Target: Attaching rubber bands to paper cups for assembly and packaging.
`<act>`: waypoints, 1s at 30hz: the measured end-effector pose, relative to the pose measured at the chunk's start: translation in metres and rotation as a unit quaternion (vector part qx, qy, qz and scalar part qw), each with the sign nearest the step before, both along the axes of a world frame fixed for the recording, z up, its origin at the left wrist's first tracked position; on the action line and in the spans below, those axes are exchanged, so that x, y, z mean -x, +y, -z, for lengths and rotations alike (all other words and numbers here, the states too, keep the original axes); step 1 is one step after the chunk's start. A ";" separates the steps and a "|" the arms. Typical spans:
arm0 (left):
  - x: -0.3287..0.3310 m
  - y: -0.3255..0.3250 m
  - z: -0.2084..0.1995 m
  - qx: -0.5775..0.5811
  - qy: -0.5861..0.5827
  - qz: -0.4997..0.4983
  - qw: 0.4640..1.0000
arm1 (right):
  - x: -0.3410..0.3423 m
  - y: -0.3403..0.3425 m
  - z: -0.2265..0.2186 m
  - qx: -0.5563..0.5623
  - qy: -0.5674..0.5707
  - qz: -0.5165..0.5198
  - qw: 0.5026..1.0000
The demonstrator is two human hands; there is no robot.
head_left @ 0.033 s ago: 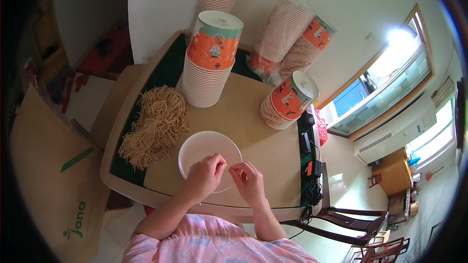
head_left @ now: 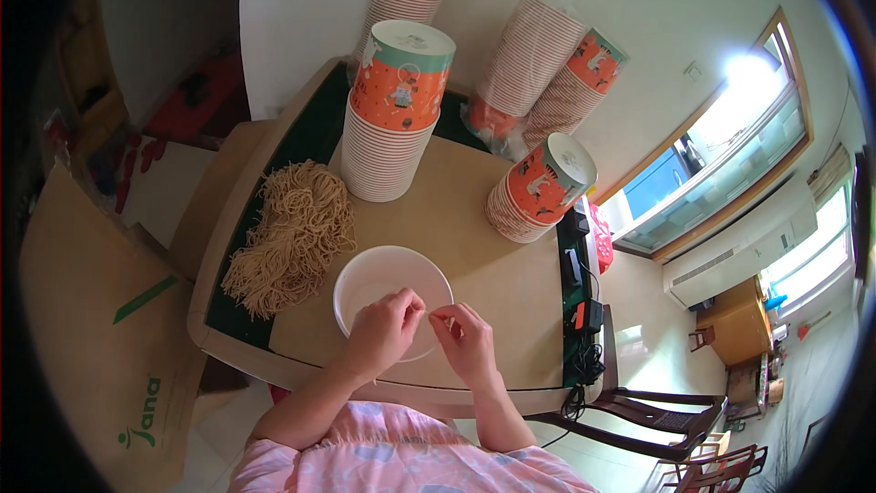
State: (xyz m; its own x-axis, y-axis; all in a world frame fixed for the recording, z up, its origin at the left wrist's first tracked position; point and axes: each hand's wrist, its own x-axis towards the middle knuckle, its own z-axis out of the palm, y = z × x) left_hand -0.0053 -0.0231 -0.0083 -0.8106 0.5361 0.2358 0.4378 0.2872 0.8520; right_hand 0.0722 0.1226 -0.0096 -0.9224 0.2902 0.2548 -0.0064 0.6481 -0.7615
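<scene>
Over a round white bowl [head_left: 376,276] near the brown-topped, pale-rimmed table's [head_left: 511,310] front edge, the left hand [head_left: 387,327] and right hand [head_left: 464,340] press thumbs to fingers; what they pinch, I cannot tell. Tangled tan string [head_left: 290,242] lies near the left edge.

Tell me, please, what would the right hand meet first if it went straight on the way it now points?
Most likely the left hand, whose fingertips are just ahead over the white bowl. Depth is unclear in this view, so the right hand might miss them.
</scene>
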 end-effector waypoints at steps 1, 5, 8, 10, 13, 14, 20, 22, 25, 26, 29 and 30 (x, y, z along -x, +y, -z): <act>-0.001 0.000 0.000 0.000 0.000 0.000 1.000 | 0.000 0.000 0.000 0.000 0.003 0.004 1.000; -0.003 0.001 0.000 0.009 0.000 0.003 1.000 | 0.001 -0.001 0.003 0.007 0.015 0.005 1.000; -0.002 0.002 0.002 0.011 0.014 0.012 1.000 | 0.000 0.000 0.003 0.003 0.015 0.002 1.000; -0.001 0.003 0.003 0.018 0.016 0.023 0.999 | 0.000 0.000 0.002 -0.002 0.013 0.000 1.000; -0.002 0.004 0.004 0.027 0.034 0.012 0.999 | -0.001 0.000 0.003 0.000 0.017 -0.001 1.000; -0.002 0.005 0.004 0.029 0.038 0.008 0.999 | -0.001 0.000 0.003 0.000 0.017 -0.001 1.000; -0.004 0.005 0.003 0.048 0.084 -0.001 0.995 | 0.001 0.000 0.004 -0.023 0.036 -0.010 0.999; -0.004 0.006 0.003 0.055 0.097 0.000 0.994 | 0.001 0.000 0.006 -0.024 0.036 -0.009 0.999; -0.007 0.011 0.006 0.101 0.132 -0.015 0.986 | 0.001 0.002 0.008 -0.042 0.053 -0.028 0.997; -0.008 0.012 0.007 0.114 0.144 -0.019 0.983 | 0.001 0.002 0.007 -0.042 0.053 -0.027 0.997; -0.010 0.014 0.007 0.133 0.160 -0.021 0.978 | 0.001 0.003 0.005 -0.066 0.051 -0.027 0.996; -0.010 0.015 0.007 0.138 0.163 -0.019 0.977 | 0.001 0.004 0.005 -0.066 0.055 -0.026 0.996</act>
State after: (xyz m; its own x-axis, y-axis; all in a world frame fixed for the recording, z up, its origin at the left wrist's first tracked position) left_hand 0.0046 -0.0080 -0.0154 -0.7378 0.5860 0.3350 0.6566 0.5079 0.5576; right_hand 0.0711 0.1268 -0.0147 -0.8998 0.2001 0.3877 -0.1213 0.7389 -0.6628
